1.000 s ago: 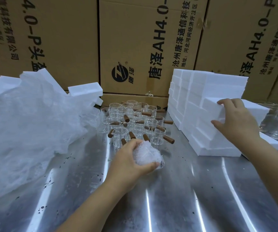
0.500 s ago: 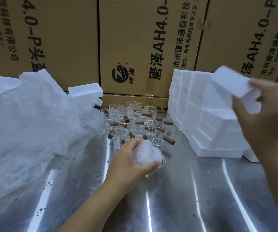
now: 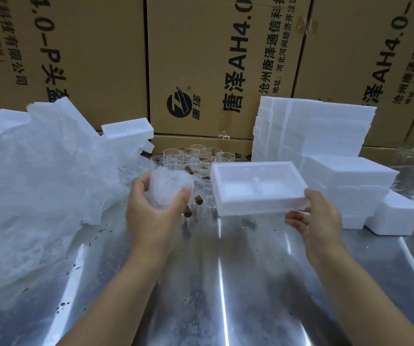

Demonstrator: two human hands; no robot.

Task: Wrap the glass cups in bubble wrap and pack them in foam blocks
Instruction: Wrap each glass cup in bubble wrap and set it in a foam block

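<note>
Left grip (image 3: 152,216) curled round bubble-wrapped cup (image 3: 168,189) | right grip (image 3: 319,227) pinched foam block (image 3: 255,196) by its corner | block just beside cup, hollow up

Crumpled clear bubble wrap (image 3: 168,188) at centre hides its contents; the white foam block (image 3: 250,203) covers some clear glass cups (image 3: 191,154). Brown cardboard boxes (image 3: 225,46) overrun the frame's top.

Along the top we see tan rectangular cardboard boxes (image 3: 96,58) printed with black characters. The crumpled bubble-wrap heap (image 3: 38,183) at left and the small bubble-wrapped cup (image 3: 168,188) at centre are translucent white, finely dimpled. The hollowed rectangular foam block (image 3: 255,188) and stacked foam blocks (image 3: 325,131), right, are plain white. The silver metal table (image 3: 225,283) carries dark specks.
</note>
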